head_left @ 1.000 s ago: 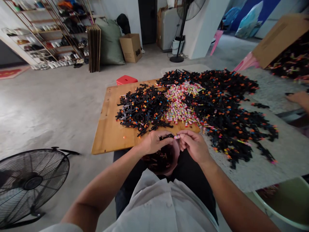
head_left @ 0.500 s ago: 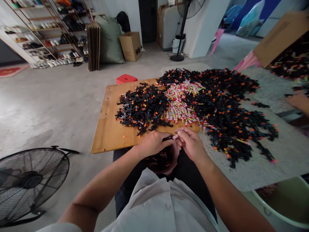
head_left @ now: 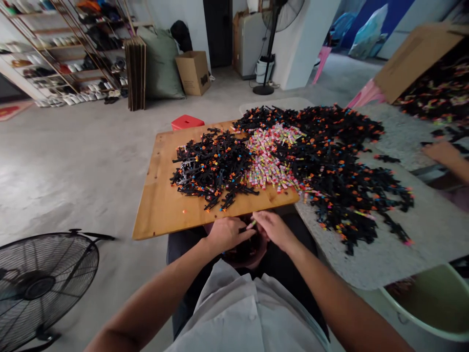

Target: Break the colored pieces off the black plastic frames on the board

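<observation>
Left of the wooden board (head_left: 164, 205), down on the concrete floor, a floor fan (head_left: 40, 283) lies with its round wire cage facing up. Behind the board, by the far wall, stand shoe racks (head_left: 58, 58), a stack of flattened cardboard (head_left: 135, 73), a green sack (head_left: 159, 63) and a small cardboard box (head_left: 193, 72). A red stool (head_left: 186, 122) peeks out at the board's far edge.

On the board lies a heap of black plastic pieces (head_left: 212, 168) with orange and blue dots. Just right of it, at the board's right end, sits a pile of small pink and yellow tubes (head_left: 271, 159).

At the board's near edge, over the person's lap, the left hand (head_left: 225, 234) is curled, fingers pressed together around a small black piece (head_left: 242, 229) whose end sticks out toward the other hand. The right hand (head_left: 273, 230) meets it, thumb and forefinger pinching a small light tube (head_left: 252, 224) against that black piece. Both hands hover right above a pinkish bowl (head_left: 256, 256) of dark pieces resting on the lap, just below the board's edge.

Right of the board, a far larger spread of black pieces (head_left: 348, 171) covers a speckled grey tabletop (head_left: 421, 234). Further right, another person's hand (head_left: 445, 156) rests near a tilted cardboard box (head_left: 410, 58). Below the tabletop's near corner shows the rim of a pale green tub (head_left: 428, 313).
</observation>
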{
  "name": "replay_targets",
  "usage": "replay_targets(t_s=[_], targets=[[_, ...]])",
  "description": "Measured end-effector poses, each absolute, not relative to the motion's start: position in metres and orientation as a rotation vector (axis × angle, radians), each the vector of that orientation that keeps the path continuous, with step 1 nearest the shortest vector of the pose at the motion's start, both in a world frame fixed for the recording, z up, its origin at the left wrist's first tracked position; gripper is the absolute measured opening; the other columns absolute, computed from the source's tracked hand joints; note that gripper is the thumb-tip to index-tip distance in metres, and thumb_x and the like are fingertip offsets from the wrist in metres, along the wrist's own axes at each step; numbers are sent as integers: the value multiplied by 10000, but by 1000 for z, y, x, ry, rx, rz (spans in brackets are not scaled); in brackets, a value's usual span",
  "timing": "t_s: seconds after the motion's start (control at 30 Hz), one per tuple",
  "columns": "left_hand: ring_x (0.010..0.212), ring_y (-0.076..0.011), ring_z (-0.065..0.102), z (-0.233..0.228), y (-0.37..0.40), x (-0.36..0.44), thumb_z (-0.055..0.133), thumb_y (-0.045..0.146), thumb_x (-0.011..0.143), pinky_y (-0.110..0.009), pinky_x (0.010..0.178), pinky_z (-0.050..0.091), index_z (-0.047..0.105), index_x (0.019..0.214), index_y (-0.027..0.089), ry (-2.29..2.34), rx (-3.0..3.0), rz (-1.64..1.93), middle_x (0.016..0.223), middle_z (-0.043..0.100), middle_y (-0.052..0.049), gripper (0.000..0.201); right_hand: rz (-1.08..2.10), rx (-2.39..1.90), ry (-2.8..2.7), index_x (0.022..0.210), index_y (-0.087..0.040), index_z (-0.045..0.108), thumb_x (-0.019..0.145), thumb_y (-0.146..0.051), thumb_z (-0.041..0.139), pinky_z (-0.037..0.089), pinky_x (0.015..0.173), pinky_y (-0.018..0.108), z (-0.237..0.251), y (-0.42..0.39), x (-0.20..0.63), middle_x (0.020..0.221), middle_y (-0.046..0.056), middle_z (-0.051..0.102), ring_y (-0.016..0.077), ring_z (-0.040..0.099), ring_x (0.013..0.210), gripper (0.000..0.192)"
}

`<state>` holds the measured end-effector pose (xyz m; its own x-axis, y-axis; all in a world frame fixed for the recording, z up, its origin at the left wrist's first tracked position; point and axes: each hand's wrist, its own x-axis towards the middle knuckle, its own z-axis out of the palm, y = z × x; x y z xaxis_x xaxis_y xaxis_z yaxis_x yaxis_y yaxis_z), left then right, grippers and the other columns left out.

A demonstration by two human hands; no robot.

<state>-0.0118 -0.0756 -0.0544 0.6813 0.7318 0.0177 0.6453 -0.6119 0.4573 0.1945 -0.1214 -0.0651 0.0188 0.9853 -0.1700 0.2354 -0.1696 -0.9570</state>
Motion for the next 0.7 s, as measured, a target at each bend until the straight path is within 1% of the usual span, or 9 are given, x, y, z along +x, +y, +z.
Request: replay_targets(t_s=[0.07, 0.1, 0.17, 0.27, 0.37, 0.43, 0.53, 0.6, 0.7], targets=[[762, -212, 676, -50, -59, -10, 635, 635, 935, -275, 665, 452, 782, 878, 214, 1124, 2496, 286, 836, 752, -72, 449, 888, -1746, -1452, 766, -197, 688, 971, -565, 548, 453, 653, 299, -60, -95, 215, 702, 54, 683, 209, 628, 686, 444], [798, -219, 672, -48, -49, -6, 626, 602, 955, -287, 704, 472, 780, 909, 211, 1145, 2515, 320, 872, 750, -81, 423, 725, -1853, -1482, 789, -190, 702, 989, -515, 516, 464, 709, 309, -56, -80, 224, 774, 87, 724, 233, 661, 769, 425], [898, -229, 655, -46, -27, 6, 566, 447, 1023, -310, 812, 497, 773, 989, 197, 1122, 2587, 396, 957, 738, -104, 326, 492, -2064, -1475, 881, -175, 745, 991, -438, 510, 468, 789, 320, -49, -50, 236, 919, 144, 771, 271, 694, 910, 369], [1094, -252, 589, -50, 4, 34, 563, 276, 1007, -343, 970, 477, 735, 1201, 194, 935, 2745, 378, 1137, 701, -132, 272, 477, -2283, -1428, 987, -143, 788, 984, -416, 536, 468, 873, 329, -43, -14, 238, 1050, 212, 780, 311, 703, 1064, 372], [1160, -276, 539, -59, 28, 57, 598, 252, 968, -382, 1013, 451, 727, 1218, 181, 859, 2846, 264, 1189, 676, -149, 290, 559, -2334, -1374, 999, -86, 803, 943, -403, 609, 469, 904, 349, -44, 6, 233, 1070, 275, 767, 353, 698, 1123, 376], [1149, -281, 535, -63, 39, 64, 606, 252, 952, -388, 996, 451, 749, 1165, 175, 847, 2877, 206, 1170, 678, -150, 268, 589, -2293, -1349, 969, -70, 803, 901, -367, 661, 470, 895, 349, -46, 12, 233, 1047, 283, 767, 360, 698, 1118, 337], [1084, -265, 549, -64, 52, 62, 632, 259, 918, -381, 976, 451, 776, 1116, 185, 793, 2889, 181, 1119, 684, -129, 256, 653, -2164, -1315, 853, -104, 790, 885, -342, 661, 477, 854, 324, -48, 9, 240, 960, 227, 780, 324, 703, 1053, 273], [1058, -256, 554, -63, 57, 58, 661, 268, 890, -382, 988, 446, 784, 1091, 188, 724, 2882, 203, 1099, 682, -117, 249, 714, -2041, -1281, 798, -144, 766, 892, -383, 640, 491, 783, 300, -51, 1, 245, 849, 153, 774, 278, 708, 937, 287], [1059, -254, 562, -64, 58, 53, 653, 251, 884, -386, 1003, 442, 768, 1044, 166, 669, 2849, 339, 1098, 683, -120, 215, 847, -1847, -1181, 808, -180, 725, 884, -512, 613, 492, 606, 280, -59, -18, 247, 673, 54, 699, 215, 662, 679, 359]])
